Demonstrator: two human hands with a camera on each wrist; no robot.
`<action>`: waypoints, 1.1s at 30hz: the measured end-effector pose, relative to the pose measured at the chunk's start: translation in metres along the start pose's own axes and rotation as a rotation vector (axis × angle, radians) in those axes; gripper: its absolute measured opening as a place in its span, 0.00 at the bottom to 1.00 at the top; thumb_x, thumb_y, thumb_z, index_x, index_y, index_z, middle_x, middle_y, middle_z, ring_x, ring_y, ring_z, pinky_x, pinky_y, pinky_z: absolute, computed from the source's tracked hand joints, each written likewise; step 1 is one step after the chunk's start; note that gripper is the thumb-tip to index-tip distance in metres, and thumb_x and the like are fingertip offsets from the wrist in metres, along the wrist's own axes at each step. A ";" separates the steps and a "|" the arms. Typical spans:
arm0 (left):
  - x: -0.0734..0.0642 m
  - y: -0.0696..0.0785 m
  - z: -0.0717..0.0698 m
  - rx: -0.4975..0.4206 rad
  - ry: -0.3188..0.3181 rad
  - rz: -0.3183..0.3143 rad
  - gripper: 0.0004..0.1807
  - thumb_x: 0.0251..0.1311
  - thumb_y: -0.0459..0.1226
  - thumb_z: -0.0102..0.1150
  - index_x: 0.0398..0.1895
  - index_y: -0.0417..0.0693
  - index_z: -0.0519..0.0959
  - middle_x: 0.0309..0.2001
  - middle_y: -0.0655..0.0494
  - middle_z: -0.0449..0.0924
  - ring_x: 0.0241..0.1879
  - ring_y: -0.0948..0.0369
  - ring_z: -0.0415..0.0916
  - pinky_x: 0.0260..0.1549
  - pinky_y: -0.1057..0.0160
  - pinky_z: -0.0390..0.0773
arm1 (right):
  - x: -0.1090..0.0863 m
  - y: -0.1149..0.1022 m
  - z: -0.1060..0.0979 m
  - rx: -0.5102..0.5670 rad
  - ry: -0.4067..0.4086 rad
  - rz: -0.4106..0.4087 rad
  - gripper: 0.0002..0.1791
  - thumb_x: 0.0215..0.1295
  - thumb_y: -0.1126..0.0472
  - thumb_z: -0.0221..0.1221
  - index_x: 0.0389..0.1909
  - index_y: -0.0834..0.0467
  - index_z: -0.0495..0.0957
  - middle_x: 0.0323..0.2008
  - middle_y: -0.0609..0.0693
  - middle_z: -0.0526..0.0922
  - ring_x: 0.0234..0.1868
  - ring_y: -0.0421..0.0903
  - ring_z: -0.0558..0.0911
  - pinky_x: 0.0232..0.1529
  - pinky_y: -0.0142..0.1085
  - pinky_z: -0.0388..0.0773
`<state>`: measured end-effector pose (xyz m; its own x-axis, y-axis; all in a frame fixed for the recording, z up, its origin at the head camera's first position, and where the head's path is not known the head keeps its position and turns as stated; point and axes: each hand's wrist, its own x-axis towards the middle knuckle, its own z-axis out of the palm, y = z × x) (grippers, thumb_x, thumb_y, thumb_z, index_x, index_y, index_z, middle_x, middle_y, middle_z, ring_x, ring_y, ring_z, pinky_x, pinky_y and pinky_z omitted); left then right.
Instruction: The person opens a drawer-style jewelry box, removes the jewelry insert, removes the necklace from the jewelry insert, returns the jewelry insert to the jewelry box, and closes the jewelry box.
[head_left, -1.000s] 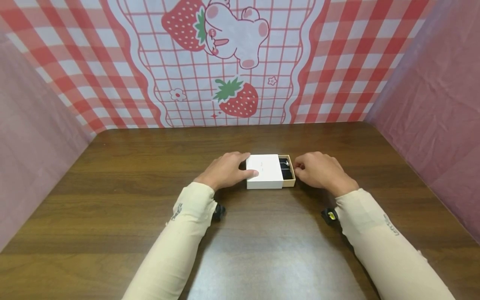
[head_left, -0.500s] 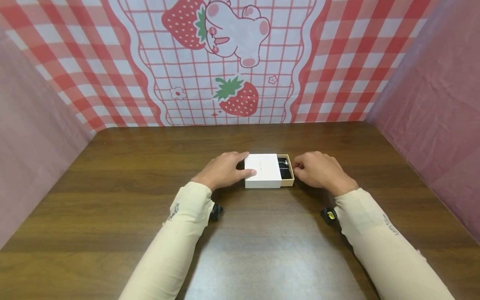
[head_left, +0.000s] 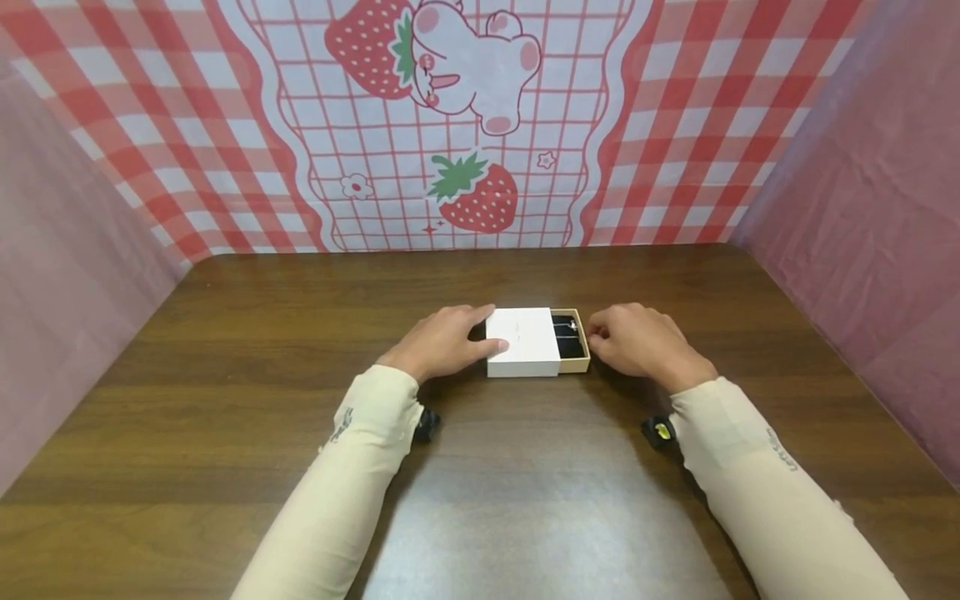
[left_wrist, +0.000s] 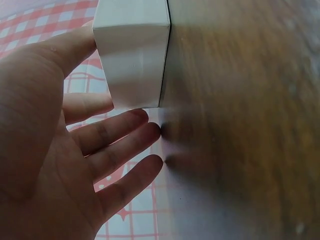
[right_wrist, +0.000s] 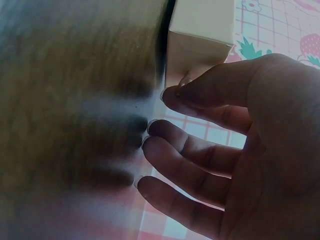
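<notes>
A white jewelry box (head_left: 521,342) lies on the table, its drawer (head_left: 576,365) partly out of the sleeve on the right. Inside the drawer, a thin silver chain (head_left: 567,335) rests on a black insert. My left hand (head_left: 442,340) holds the sleeve's left end, thumb over the top near the front and a finger at the far corner. In the left wrist view its other fingers (left_wrist: 125,150) extend past the sleeve end (left_wrist: 132,65). My right hand (head_left: 637,340) pinches a small pull ribbon (right_wrist: 185,80) at the drawer's end between thumb and forefinger.
The brown wooden table (head_left: 480,483) runs back to a red-and-white checked cloth (head_left: 675,125) with strawberries. Pink cloth (head_left: 862,208) hangs at both sides. A small black device (head_left: 660,432) sits at the right wrist.
The left hand and the sleeve have shifted slightly left. A little more of the drawer shows, while the right hand stays nearly in place.
</notes>
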<state>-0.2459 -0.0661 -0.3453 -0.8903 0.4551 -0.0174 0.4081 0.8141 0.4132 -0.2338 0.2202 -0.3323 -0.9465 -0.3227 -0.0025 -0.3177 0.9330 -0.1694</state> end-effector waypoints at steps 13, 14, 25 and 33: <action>-0.001 0.000 0.000 -0.022 -0.005 0.007 0.42 0.66 0.60 0.57 0.77 0.50 0.62 0.71 0.49 0.68 0.70 0.54 0.64 0.68 0.51 0.63 | 0.000 0.003 0.002 0.009 0.011 0.006 0.08 0.67 0.56 0.57 0.39 0.50 0.85 0.35 0.48 0.82 0.34 0.50 0.77 0.35 0.51 0.75; -0.001 -0.001 -0.001 -0.023 -0.005 0.005 0.42 0.66 0.60 0.57 0.77 0.50 0.62 0.71 0.49 0.67 0.70 0.54 0.64 0.68 0.51 0.63 | 0.000 0.003 0.002 0.007 0.011 0.005 0.08 0.67 0.56 0.57 0.38 0.50 0.85 0.34 0.48 0.82 0.34 0.50 0.77 0.34 0.51 0.75; -0.001 -0.003 -0.002 -0.062 -0.014 -0.006 0.42 0.65 0.59 0.59 0.76 0.51 0.63 0.71 0.49 0.68 0.70 0.54 0.64 0.68 0.52 0.63 | -0.001 0.003 -0.001 0.009 0.006 0.004 0.08 0.66 0.57 0.57 0.38 0.50 0.85 0.33 0.47 0.82 0.34 0.50 0.77 0.35 0.52 0.75; -0.001 -0.004 -0.002 -0.079 -0.023 -0.014 0.41 0.65 0.59 0.60 0.76 0.51 0.63 0.71 0.49 0.68 0.70 0.54 0.64 0.68 0.52 0.63 | -0.001 0.004 -0.001 0.012 0.004 0.005 0.09 0.67 0.57 0.57 0.39 0.50 0.86 0.35 0.48 0.82 0.34 0.49 0.76 0.36 0.51 0.75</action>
<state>-0.2467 -0.0708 -0.3448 -0.8904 0.4531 -0.0443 0.3778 0.7897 0.4834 -0.2343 0.2241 -0.3322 -0.9484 -0.3171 0.0010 -0.3120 0.9326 -0.1815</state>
